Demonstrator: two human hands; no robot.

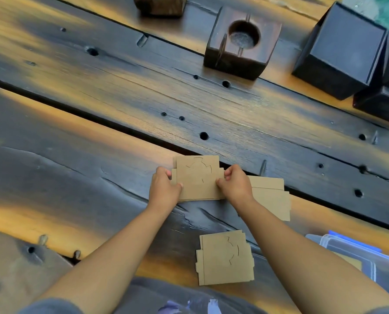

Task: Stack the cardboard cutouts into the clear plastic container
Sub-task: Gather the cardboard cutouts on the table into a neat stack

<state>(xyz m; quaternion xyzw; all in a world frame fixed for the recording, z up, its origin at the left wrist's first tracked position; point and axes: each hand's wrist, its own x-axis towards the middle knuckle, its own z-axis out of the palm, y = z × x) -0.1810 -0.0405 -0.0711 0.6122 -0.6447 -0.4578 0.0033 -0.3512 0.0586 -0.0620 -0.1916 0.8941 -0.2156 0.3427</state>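
Observation:
A small pile of brown cardboard cutouts point(198, 177) lies on the dark wooden table, and both hands grip it. My left hand point(164, 189) pinches its left edge; my right hand point(235, 185) pinches its right edge. More cutouts point(271, 198) lie flat just right of my right hand, partly hidden by my wrist. Another pile of cutouts point(225, 257) rests nearer to me, between my forearms. The clear plastic container point(357, 257) with a blue edge sits at the lower right, partly behind my right forearm.
A dark wooden block with a round hole point(241, 41) stands at the far middle. Black boxes point(341, 53) stand at the far right. Another wooden block point(159, 5) is at the top edge. The table point(75, 109) has gaps between its planks and several holes.

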